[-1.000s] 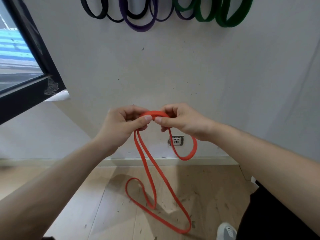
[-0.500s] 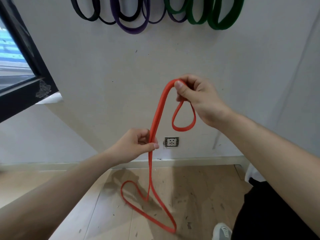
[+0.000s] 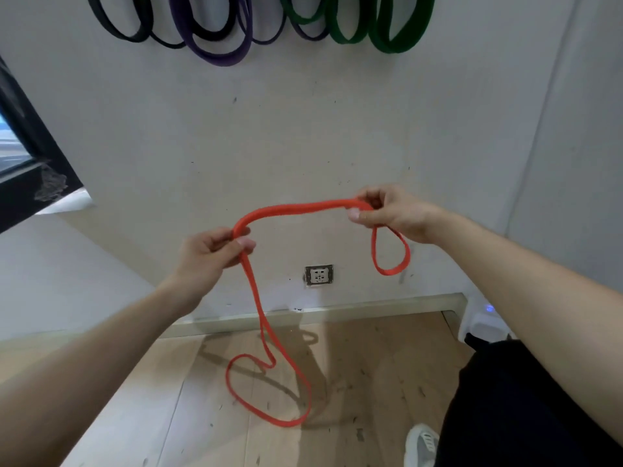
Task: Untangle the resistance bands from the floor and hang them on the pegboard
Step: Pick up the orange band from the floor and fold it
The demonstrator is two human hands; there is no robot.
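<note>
An orange-red resistance band stretches between my two hands in front of the wall. My left hand pinches it at the lower left, and from there two strands hang down to a twisted loop near the floor. My right hand pinches it higher on the right, with a small loop dangling below the fingers. Black bands, purple bands and green bands hang along the top of the wall; their pegs are out of view.
A wall socket sits low on the wall between my hands. The wooden floor lies below. A dark window frame is at the left. My shoe and dark trouser leg are at the bottom right.
My hands first held the band close together, then the right rose high. Now the right hand has dropped and moved right, the left has risen, and the band spans between them.
</note>
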